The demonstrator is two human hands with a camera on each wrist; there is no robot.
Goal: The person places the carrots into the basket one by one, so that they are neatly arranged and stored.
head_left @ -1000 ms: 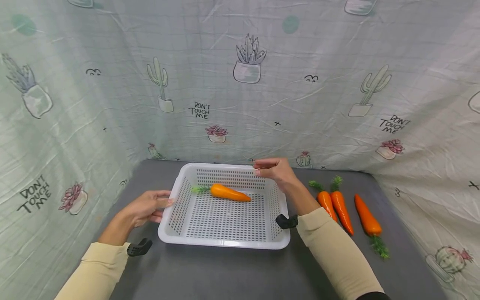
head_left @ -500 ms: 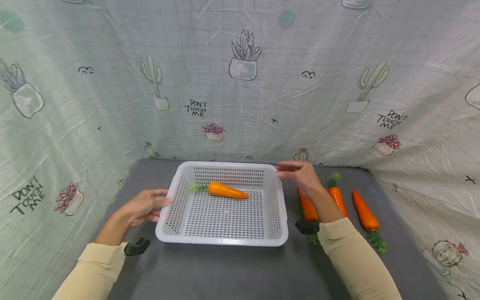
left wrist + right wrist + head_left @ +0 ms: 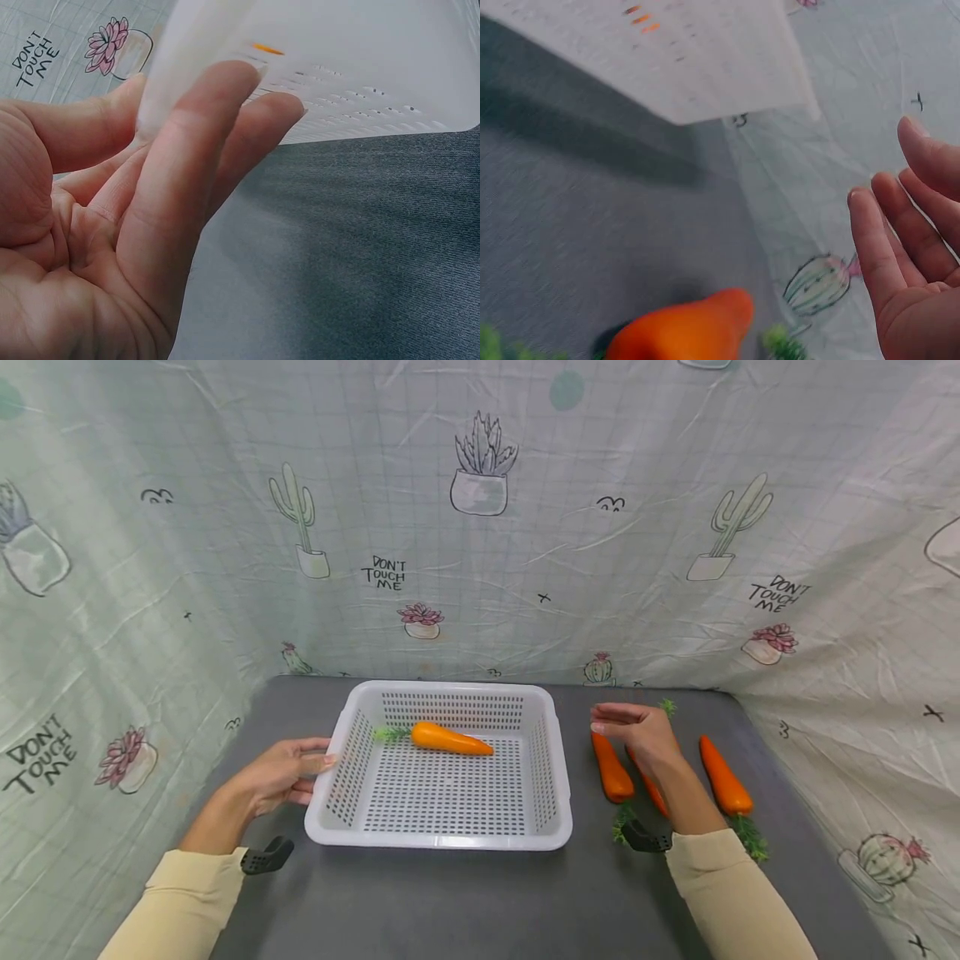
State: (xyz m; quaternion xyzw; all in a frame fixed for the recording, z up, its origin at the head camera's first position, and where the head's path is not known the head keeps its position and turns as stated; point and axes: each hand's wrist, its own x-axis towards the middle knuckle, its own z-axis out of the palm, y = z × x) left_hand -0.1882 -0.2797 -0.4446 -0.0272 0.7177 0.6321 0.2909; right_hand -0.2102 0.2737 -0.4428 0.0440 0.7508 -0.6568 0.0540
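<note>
- White slotted basket point(image 3: 438, 841) on the grey table point(image 3: 435, 910), in front of the printed curtain point(image 3: 562, 535).
- Basket carrot point(image 3: 450, 739) lies inside on the floor near the back wall, leaves left, tip right.
- Left hand point(image 3: 281, 772) grips the basket's left side: thumb at the rim, fingers against the outer wall.
- Right hand point(image 3: 637, 728) is released, fingers loosely bent, holding nothing; apart from the basket, above the loose carrots.
- Three of these on the table, right of the basket: near carrot point(image 3: 613, 772), leaves toward the person; middle carrot point(image 3: 651, 787), partly hidden by the right hand, leaves at the far end; outer carrot point(image 3: 725, 781), leaves toward the person.
- Cream sleeves point(image 3: 187, 893), black wrist devices point(image 3: 267, 857) on both arms.
</note>
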